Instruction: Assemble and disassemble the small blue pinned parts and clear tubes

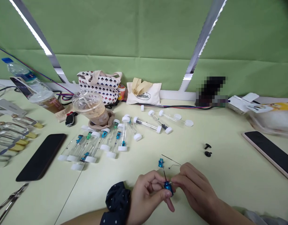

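Observation:
My left hand (150,193) pinches a small shiny blue fitting (168,186) between thumb and fingers. A thin dark rod (164,173) rises from it. My right hand (197,187) has its fingertips closed against the side of that fitting; what they grip is too small to make out. Just beyond the hands is another blue fitting (160,162). A thin straight wire (171,159) and a bent wire with a dark tip (174,166) run up to the right knuckles; whether they lie on the table or are held, I cannot tell.
Several clear capped tubes (147,125) with blue, green or dark parts lie ahead. Two black pieces (208,153) sit to the right. Phones (42,156) flank both sides; scissor-like metal pliers (12,198) lie lower left. Drink cups (93,109) and cloth bags (144,93) stand behind.

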Available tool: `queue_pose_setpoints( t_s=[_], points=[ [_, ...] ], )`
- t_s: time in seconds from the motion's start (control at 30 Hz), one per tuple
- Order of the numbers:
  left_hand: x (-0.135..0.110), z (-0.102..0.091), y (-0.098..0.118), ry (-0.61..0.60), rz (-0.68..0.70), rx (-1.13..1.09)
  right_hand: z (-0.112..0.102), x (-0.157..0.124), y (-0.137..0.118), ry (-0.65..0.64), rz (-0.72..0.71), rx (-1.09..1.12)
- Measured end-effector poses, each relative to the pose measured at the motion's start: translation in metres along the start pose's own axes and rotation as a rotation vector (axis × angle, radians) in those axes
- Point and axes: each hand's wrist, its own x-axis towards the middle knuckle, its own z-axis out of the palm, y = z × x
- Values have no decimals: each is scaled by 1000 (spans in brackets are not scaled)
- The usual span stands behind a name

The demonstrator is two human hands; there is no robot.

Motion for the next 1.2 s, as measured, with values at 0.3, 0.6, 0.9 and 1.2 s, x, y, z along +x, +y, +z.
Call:
queue_pose_setpoints(
  t_s=[0.3, 0.6, 0.9, 1.2],
  points=[
    [-2, -1, 3, 56, 66, 211, 0, 2, -2, -34, 52, 40],
    [-3, -1, 8, 56, 73, 260, 1, 3, 1, -15, 5, 13],
    [-4, -4, 5, 117, 178, 367, -1, 6, -1, -128, 32, 57],
    [-4, -1, 10, 154, 342, 473, 9, -2, 0, -125, 144, 79]
  ],
)
